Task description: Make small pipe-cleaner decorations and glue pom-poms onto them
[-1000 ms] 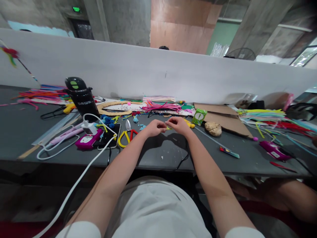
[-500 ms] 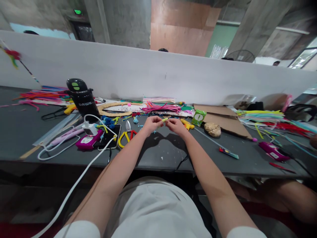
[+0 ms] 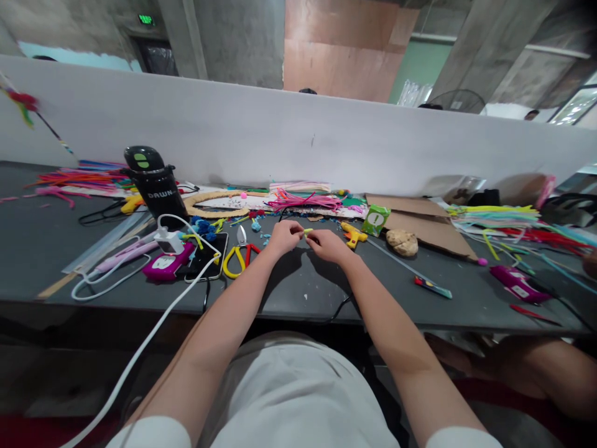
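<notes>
A small yellow-green piece (image 3: 308, 231) shows between the fingertips of my two hands, above the grey table (image 3: 298, 292). My left hand (image 3: 287, 236) pinches its left end. At its right end, the closed fingers of my right hand (image 3: 326, 244) grip it. Scissors with yellow and red handles (image 3: 237, 255) lie to the left of my left hand. Just beyond my right hand is a yellow glue gun (image 3: 353, 235). A bundle of pink pipe cleaners (image 3: 305, 201) lies behind both hands.
On the left stand a black bottle (image 3: 158, 190) and a magenta box (image 3: 165, 266) with a white cable. To the right are a green packet (image 3: 375, 220), a tan lump (image 3: 402, 242), cardboard (image 3: 420, 230) and a cutter (image 3: 432, 287). A person's leg (image 3: 541, 373) shows at lower right.
My right hand has turned and moved slightly down and left. Less of the yellow-green piece shows between my fingers. The view has shifted slightly.
</notes>
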Demonstrator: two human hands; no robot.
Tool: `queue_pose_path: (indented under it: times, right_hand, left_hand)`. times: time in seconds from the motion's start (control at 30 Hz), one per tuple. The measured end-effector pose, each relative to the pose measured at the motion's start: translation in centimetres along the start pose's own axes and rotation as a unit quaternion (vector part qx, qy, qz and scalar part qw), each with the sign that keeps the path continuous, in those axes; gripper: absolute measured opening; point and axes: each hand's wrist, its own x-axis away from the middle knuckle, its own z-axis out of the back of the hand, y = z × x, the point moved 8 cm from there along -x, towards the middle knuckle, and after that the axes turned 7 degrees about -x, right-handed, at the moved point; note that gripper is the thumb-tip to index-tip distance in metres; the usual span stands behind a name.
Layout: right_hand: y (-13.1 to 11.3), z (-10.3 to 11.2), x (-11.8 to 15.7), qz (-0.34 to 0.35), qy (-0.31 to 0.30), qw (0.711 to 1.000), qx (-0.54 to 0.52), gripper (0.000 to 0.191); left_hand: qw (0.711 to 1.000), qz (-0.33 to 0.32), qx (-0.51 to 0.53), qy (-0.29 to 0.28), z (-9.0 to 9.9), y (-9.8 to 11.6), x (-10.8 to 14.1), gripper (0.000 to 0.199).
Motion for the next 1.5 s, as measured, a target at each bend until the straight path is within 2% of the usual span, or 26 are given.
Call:
queue_pose_path:
  times: [0.2, 0.33, 0.43, 0.53, 0.7, 0.83, 0.97, 1.07, 1.2, 1.3, 1.5]
  right_hand:
    - [0.1, -0.2, 0.0, -0.015, -0.022, 0.999, 0.040, 0.023]
    - [0.1, -0.4, 0.0, -0.005, -0.032, 0.999, 0.020, 0.017]
    - [0.0, -0.2, 0.0, 0.018, -0.024, 1.000, -0.005, 0.016]
    - [-0.3, 1.1, -0.1, 0.042, 0.035, 0.998, -0.038, 0.021]
    - [0.1, 3.3, -0.1, 0.047, 0.146, 0.981, -0.122, 0.024]
    - [1.0, 3.4, -0.2, 0.028, 0.156, 0.966, -0.205, 0.026]
    - [1.9, 2.9, -0.4, -0.014, 0.152, 0.939, -0.309, 0.030]
    - [2.2, 2.7, -0.5, -0.030, 0.180, 0.906, -0.382, 0.032]
    - [2.6, 2.4, -0.5, -0.049, 0.233, 0.875, -0.421, 0.034]
    - [3.0, 2.4, -0.4, -0.065, 0.269, 0.861, -0.426, 0.035]
    - [2.8, 1.9, -0.4, -0.082, 0.254, 0.850, -0.455, 0.034]
  left_hand:
    - [0.998, -0.020, -0.051, -0.032, -0.1, 0.1, 0.0, 0.022]
    - [0.989, -0.071, -0.120, -0.039, -0.5, 1.0, 0.3, 0.028]
    - [0.984, -0.105, -0.122, -0.077, -1.1, 1.5, 0.6, 0.026]
    - [0.988, -0.102, -0.049, -0.103, -1.3, 1.3, 0.5, 0.022]
    - [0.982, -0.051, 0.132, -0.125, -1.8, 0.4, -0.1, 0.029]
    - [0.967, -0.008, 0.209, -0.142, -2.0, 0.4, -0.1, 0.033]
    - [0.922, 0.041, 0.346, -0.171, -1.6, 1.2, 0.6, 0.037]
    - [0.900, 0.048, 0.404, -0.157, -1.1, 1.7, 0.7, 0.042]
    - [0.916, 0.096, 0.376, -0.104, -1.5, 0.6, 0.6, 0.046]
    - [0.922, 0.104, 0.365, -0.079, -1.9, 0.2, 0.5, 0.049]
    - [0.926, 0.093, 0.364, -0.020, -0.9, 0.4, 0.3, 0.049]
